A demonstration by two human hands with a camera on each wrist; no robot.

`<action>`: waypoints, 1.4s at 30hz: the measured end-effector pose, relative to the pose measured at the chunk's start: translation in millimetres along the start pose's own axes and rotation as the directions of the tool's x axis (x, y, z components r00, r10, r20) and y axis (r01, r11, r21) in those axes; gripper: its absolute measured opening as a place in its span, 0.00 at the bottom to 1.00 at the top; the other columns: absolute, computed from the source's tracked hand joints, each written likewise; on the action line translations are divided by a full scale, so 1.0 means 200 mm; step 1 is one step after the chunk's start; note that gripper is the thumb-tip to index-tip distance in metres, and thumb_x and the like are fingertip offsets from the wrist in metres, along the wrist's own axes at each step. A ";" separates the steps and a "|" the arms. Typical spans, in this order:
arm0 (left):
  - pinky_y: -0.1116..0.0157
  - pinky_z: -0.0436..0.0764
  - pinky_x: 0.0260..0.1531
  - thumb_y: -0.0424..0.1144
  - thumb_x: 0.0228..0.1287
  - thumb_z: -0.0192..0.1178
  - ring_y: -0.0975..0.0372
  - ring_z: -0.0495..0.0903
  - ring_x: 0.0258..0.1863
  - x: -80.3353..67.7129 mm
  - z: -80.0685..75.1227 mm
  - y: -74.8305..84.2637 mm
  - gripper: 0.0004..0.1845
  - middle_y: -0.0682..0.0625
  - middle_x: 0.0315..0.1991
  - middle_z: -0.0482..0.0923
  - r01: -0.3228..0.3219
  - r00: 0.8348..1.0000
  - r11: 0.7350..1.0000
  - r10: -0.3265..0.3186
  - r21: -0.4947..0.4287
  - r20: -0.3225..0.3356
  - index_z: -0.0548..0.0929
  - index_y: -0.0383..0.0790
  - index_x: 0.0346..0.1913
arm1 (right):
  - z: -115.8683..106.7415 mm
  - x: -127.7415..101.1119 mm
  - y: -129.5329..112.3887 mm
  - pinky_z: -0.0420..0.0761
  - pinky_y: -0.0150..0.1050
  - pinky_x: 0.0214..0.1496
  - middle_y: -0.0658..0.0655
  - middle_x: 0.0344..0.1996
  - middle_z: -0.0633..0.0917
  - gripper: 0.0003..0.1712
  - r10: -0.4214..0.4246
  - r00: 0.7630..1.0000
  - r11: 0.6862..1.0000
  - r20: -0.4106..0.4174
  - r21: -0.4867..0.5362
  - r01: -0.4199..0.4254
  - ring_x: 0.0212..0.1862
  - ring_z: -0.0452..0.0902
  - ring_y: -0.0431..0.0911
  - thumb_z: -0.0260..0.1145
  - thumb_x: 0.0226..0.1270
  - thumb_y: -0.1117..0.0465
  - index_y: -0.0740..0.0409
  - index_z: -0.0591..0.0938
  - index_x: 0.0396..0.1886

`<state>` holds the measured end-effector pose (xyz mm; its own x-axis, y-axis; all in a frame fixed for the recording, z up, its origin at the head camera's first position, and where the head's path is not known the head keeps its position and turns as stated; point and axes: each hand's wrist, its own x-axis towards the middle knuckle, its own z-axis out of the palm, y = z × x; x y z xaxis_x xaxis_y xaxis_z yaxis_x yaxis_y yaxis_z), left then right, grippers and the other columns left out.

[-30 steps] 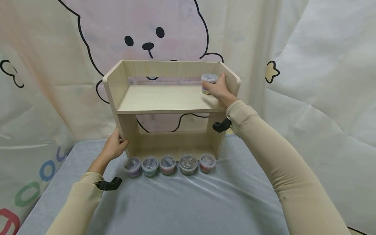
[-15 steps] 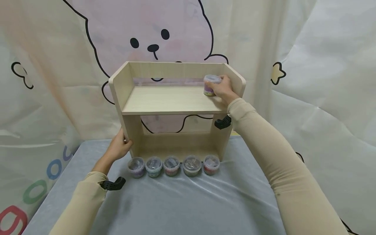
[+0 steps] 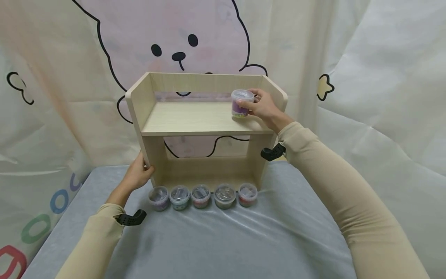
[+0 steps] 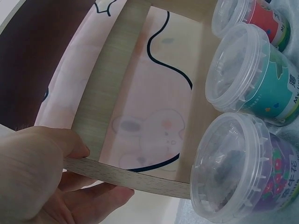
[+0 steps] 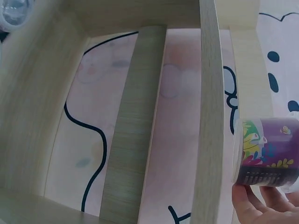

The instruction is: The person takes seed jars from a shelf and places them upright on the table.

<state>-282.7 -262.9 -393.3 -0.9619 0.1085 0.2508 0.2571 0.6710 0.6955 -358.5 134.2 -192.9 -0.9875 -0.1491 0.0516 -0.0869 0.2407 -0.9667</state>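
Note:
My right hand [image 3: 265, 107] grips a small plastic tub [image 3: 239, 108] with a clear lid and a purple label, holding it upright over the right part of the upper shelf. In the right wrist view the printed tub [image 5: 275, 144] lies against the fingers [image 5: 273, 199]. At the lower left, my left hand [image 3: 136, 174] holds the edge of the side panel of a pale wooden two-tier shelf unit [image 3: 184, 116]. The left wrist view shows the thumb on one face of that panel [image 4: 121, 176] and fingers on the other.
Several lidded tubs [image 3: 180, 198] stand in a row on the grey cloth-covered table [image 3: 226, 244], just in front of the lower tier. A purple-labelled tub [image 4: 233, 172] is the one closest to my left hand. A printed curtain [image 3: 289, 46] hangs behind.
My right hand has drawn the tub leftward and a little toward me, away from the right side panel. My left hand keeps its grip on the shelf unit.

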 end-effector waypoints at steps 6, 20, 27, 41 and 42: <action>0.35 0.78 0.59 0.28 0.70 0.50 0.30 0.70 0.66 0.00 0.00 0.02 0.34 0.24 0.69 0.64 0.006 1.000 1.000 -0.006 -0.003 0.003 0.52 0.35 0.76 | -0.01 -0.07 0.02 0.74 0.48 0.74 0.62 0.74 0.69 0.43 -0.035 0.998 0.998 0.042 -0.055 0.037 0.74 0.67 0.52 0.69 0.69 0.60 0.54 0.59 0.79; 0.35 0.79 0.57 0.27 0.70 0.50 0.30 0.71 0.65 -0.01 -0.01 0.02 0.34 0.24 0.69 0.64 -0.018 1.000 1.000 0.018 -0.013 0.001 0.51 0.34 0.76 | -0.07 -0.23 0.01 0.68 0.53 0.78 0.64 0.73 0.69 0.36 -0.135 0.978 0.991 0.157 0.007 0.135 0.73 0.68 0.55 0.61 0.75 0.62 0.54 0.61 0.78; 0.34 0.78 0.58 0.27 0.70 0.49 0.30 0.69 0.66 -0.01 -0.01 0.02 0.35 0.24 0.69 0.63 -0.028 1.000 0.999 0.028 -0.017 -0.002 0.50 0.34 0.77 | -0.12 -0.31 0.03 0.65 0.55 0.79 0.64 0.69 0.71 0.36 -0.171 0.967 0.985 0.189 0.034 0.168 0.69 0.69 0.52 0.58 0.75 0.64 0.53 0.59 0.79; 0.34 0.78 0.58 0.26 0.69 0.50 0.30 0.69 0.66 -0.02 -0.01 0.02 0.35 0.24 0.69 0.63 -0.028 1.000 0.999 0.028 -0.024 0.003 0.50 0.34 0.77 | -0.29 -0.48 0.13 0.75 0.27 0.62 0.53 0.62 0.71 0.36 -0.215 0.943 0.975 0.255 0.115 0.192 0.64 0.69 0.41 0.53 0.76 0.66 0.57 0.56 0.80; 0.34 0.78 0.58 0.26 0.69 0.50 0.30 0.69 0.66 -0.02 -0.01 0.02 0.36 0.24 0.69 0.63 -0.023 1.000 0.999 0.023 -0.022 0.003 0.50 0.34 0.77 | -0.30 -0.49 0.14 0.76 0.27 0.62 0.53 0.62 0.70 0.36 -0.217 0.941 0.974 0.259 0.113 0.194 0.64 0.68 0.41 0.53 0.76 0.66 0.58 0.56 0.80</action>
<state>-277.8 -260.9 -389.8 -0.9559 0.1260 0.2651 0.2813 0.6518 0.7043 -272.2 212.8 -210.9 -0.8763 -0.4410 0.1939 -0.2614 0.0973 -0.9603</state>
